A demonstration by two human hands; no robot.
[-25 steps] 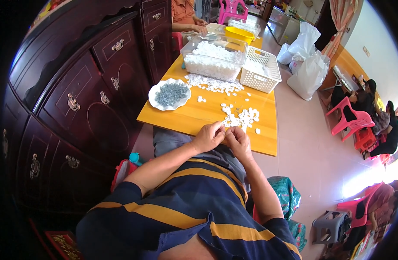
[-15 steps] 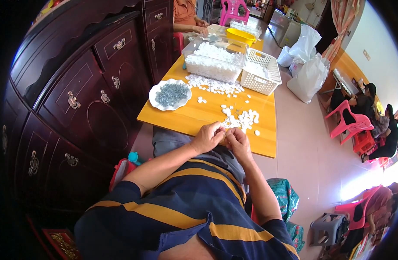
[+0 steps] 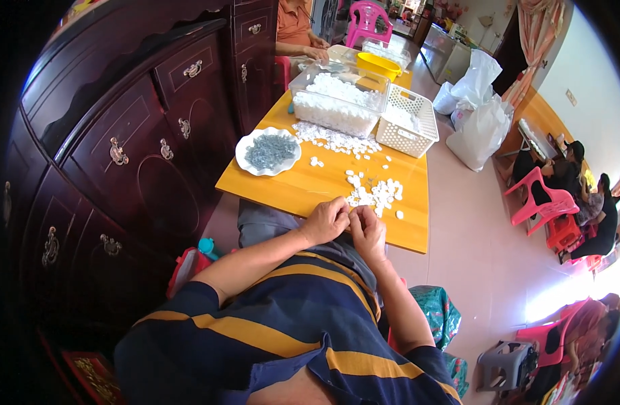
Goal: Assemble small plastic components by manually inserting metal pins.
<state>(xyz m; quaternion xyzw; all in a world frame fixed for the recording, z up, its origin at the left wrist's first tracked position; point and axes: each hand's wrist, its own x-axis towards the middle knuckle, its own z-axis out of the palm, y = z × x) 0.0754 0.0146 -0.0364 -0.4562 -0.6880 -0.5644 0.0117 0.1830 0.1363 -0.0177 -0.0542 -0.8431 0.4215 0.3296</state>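
Two bare hands meet at the near edge of the table, centre of the frame, and look at that: the left hand (image 3: 325,221) and the right hand (image 3: 368,235) each show a closed, pinching grip, fingertips nearly together; whatever sits between them is too small to tell! Just beyond, right of centre, lies a loose heap of white pieces (image 3: 379,194), smooth, small and rounded, too many to count, with one stray piece (image 3: 399,214) at its lower right. Smooth, yellowish wood makes the table (image 3: 290,185). Left of centre, one glossy plate (image 3: 242,152) with a scalloped rim cradles thin grey slivers (image 3: 269,151), a bristly mound! Upper centre: one clear plastic bin (image 3: 337,123) of white bits, one perforated white basket (image 3: 404,140) beside it, and one yellow basin (image 3: 379,64) behind.
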